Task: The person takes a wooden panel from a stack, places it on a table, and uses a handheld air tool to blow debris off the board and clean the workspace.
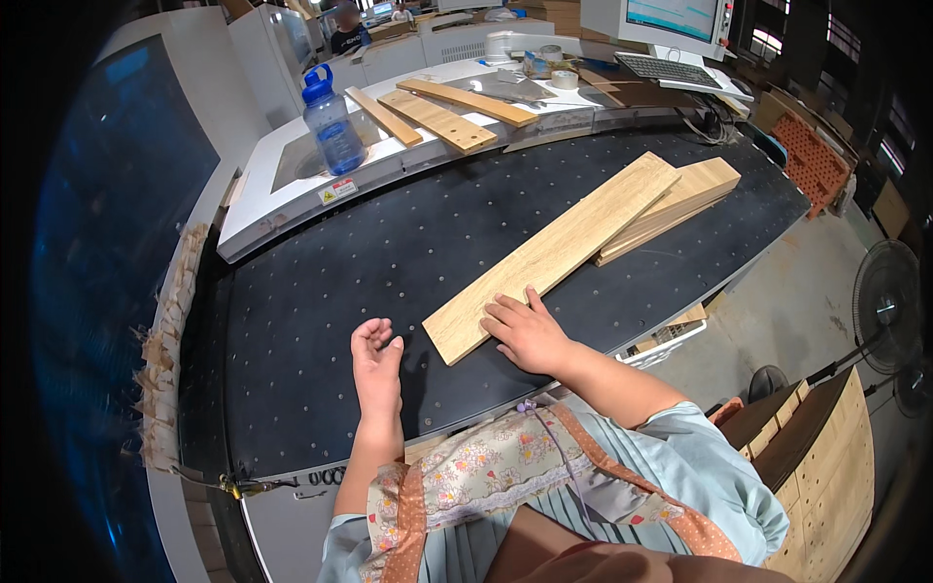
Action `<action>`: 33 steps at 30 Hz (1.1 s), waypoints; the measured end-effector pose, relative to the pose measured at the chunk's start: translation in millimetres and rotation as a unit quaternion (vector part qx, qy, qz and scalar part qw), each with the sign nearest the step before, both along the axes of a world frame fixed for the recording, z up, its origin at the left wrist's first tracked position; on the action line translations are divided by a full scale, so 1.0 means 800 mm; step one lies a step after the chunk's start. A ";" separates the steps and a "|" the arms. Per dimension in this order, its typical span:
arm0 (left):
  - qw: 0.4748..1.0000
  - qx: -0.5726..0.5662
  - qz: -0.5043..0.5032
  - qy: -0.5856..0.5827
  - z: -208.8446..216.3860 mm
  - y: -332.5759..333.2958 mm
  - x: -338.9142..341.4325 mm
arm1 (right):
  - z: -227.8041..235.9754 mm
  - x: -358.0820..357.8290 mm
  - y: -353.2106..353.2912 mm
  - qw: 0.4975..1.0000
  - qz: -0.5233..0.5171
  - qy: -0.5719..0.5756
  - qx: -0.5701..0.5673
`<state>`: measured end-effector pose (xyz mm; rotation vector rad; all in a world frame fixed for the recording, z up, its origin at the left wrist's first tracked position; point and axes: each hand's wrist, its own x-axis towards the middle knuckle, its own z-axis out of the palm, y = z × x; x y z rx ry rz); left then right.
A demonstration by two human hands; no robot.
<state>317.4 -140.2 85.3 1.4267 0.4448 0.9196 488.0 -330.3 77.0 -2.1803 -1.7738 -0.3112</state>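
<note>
A long, pale wooden board [559, 255] lies slantwise on the dark table, its far end over a stack of similar boards [671, 210]. My right hand [528, 332] rests on the board's near part, fingers spread and thumb out along the surface. Just left of the board's near end, my left hand [376, 352] is raised with its fingers loosely curled. It holds nothing, and a gap shows between thumb and fingers.
The black work table [330, 262] is dotted with small studs. On the white ledge behind it stand a blue water bottle [333, 126], wooden strips [439, 119] and a tape roll [564, 80]. A monitor [671, 17] and keyboard [671, 70] are back right; a fan [884, 307] is at right.
</note>
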 end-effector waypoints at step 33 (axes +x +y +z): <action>0.729 0.505 -0.072 0.456 -0.013 0.098 -0.187 | -0.018 0.009 -0.069 0.965 -0.033 0.103 0.241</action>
